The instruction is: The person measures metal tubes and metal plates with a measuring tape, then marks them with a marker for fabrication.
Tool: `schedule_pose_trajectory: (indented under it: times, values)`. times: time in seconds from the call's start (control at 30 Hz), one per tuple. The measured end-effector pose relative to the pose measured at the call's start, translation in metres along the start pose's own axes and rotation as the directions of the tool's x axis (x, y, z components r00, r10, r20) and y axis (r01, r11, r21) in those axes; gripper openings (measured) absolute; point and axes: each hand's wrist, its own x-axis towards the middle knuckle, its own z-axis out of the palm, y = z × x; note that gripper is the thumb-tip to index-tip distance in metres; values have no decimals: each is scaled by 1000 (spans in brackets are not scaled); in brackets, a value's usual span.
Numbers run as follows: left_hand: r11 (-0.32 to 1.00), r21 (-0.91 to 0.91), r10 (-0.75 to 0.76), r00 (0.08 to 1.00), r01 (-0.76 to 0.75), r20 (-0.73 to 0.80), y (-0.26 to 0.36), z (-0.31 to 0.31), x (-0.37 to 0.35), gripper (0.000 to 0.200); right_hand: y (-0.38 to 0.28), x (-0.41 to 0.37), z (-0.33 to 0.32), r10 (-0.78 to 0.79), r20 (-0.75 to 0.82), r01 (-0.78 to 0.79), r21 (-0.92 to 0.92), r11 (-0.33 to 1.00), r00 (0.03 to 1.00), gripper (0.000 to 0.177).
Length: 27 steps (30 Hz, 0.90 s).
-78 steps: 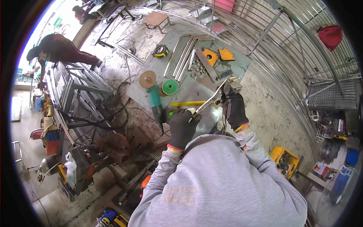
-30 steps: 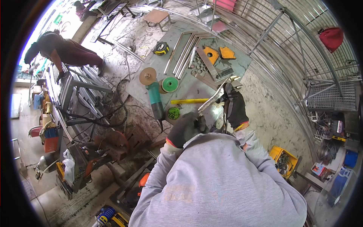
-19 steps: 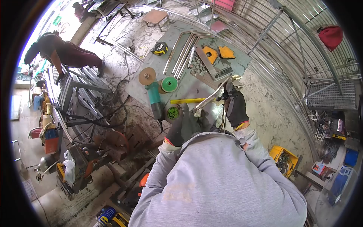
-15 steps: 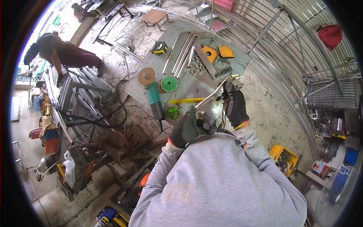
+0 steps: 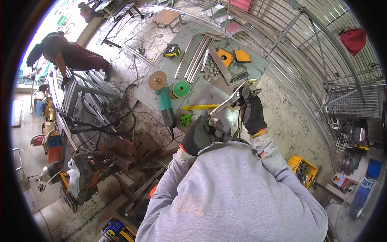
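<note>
A thin, shiny metal tube (image 5: 226, 101) runs diagonally between my two hands above the worktable. My left hand (image 5: 198, 136), in a dark work glove, is closed around its lower end, where a small bright metal part shows by the fingers. Near the upper end my right hand (image 5: 252, 111), also gloved, has its fingers curled around the tube. A dark strip or cable hangs below that hand; what it belongs to is hidden. Under the tube lies a yellow stick (image 5: 199, 107). To the left are a green angle grinder (image 5: 164, 103) and a green-centred disc (image 5: 181, 89).
The metal worktable (image 5: 155, 94) carries a tape measure (image 5: 171, 51), bent tubes (image 5: 197, 58), metal rings (image 5: 210, 68) and orange magnetic squares (image 5: 242, 55). A co-worker (image 5: 66, 50) bends over a metal rack at left. A yellow bin (image 5: 301, 171) stands at right.
My left hand has shifted slightly, its fingers curling in more near the tube's lower end. The tube and my right hand stay almost in place.
</note>
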Motion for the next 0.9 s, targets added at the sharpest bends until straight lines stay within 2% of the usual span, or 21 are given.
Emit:
schedule_pose_trajectory:
  times: [0.03, 0.07, 0.1, 0.13, 0.17, 0.2, 0.23, 0.3, 0.33, 0.37, 0.4, 0.43, 0.47, 0.5, 0.6, 0.67, 0.7, 0.73, 0.77, 0.8, 0.9]
  values:
    - [1000, 0, 0, 1000, 0, 0, 2, -12, 1, 65, -1, 0, 0, 22, 0, -22, 11, 1000, 1000, 44]
    - [914, 403, 115, 984, -53, -132, 7, -33, 2, 52, -3, 1, -2, 20, -1, -20, 11, 1000, 1000, 44]
    - [672, 740, 269, 941, -32, -204, 11, -33, 2, 41, -7, 0, -4, 102, 13, -102, 11, 995, 995, 43]
    - [672, 740, 268, 942, -31, -204, 12, -32, 3, 41, -8, 0, -6, 183, 26, -183, 9, 983, 983, 41]
    - [444, 886, 445, 891, -135, -87, 12, -31, 5, 36, -3, 1, -4, 182, 25, -183, 9, 983, 983, 41]
    - [174, 964, 577, 814, -203, 68, 15, -18, 5, 34, 7, 3, 1, 109, 24, -111, 138, 984, 994, 40]
    - [-116, 966, 654, 714, -231, 249, 20, -4, 6, 34, 9, 6, 5, 33, 15, -36, 265, 963, 999, 38]
    - [-639, 755, 610, 500, -150, 615, 21, 12, 4, 40, 7, 2, 4, 55, 24, -60, 252, 966, 998, 37]
    - [-587, 799, 600, 591, -133, 539, 21, 13, -1, 38, 4, 0, 6, 73, 34, -79, 242, 967, 997, 35]
    - [-589, 797, 600, 589, -132, 541, 21, 0, -3, 38, 0, -1, 7, 71, 35, -77, 243, 967, 997, 35]
    - [28, 960, 595, 777, -277, 207, 23, -3, -4, 39, -2, -2, 8, 45, 23, -49, 240, 969, 999, 35]
    - [641, 739, 349, 936, -207, -39, 24, -6, -3, 42, -3, -2, 8, 19, 11, -21, 236, 971, 1000, 35]
    - [955, 242, 172, 985, -170, 13, 16, -7, 0, 51, -3, -2, 8, 17, 11, -20, 236, 972, 1000, 35]
    - [955, 243, 172, 985, -171, 15, 14, 0, -6, 51, -2, -1, 8, 2, 19, -7, 261, 965, 1000, 35]
    - [954, 260, 181, 976, -146, -117, 2, 4, -17, 50, 5, -2, 1, -21, 25, 12, 310, 951, 999, 38]
    - [999, -32, 48, 978, -43, 204, 3, 3, -10, 43, 7, 1, -10, 47, 39, -50, 74, 996, 998, 41]
    - [999, -33, 47, 978, -41, 205, 2, -1, -7, 43, 11, 3, -13, 48, 38, -50, 73, 996, 998, 41]
    - [851, 459, 257, 965, -255, 60, 1, -6, -4, 38, 16, 7, -16, 31, 52, -37, 109, 993, 998, 42]
    - [449, 844, 493, 869, -294, 40, 1, -10, -1, 33, 20, 10, -18, 11, 65, -21, 147, 989, 998, 42]
    - [448, 844, 492, 869, -294, 42, 3, -3, -2, 33, 17, 8, -15, 10, 64, -20, 148, 989, 998, 42]
    - [274, 946, 501, 865, -174, 13, 17, 22, -7, 30, 14, 8, -8, -71, -2, 71, 88, 994, 997, 42]
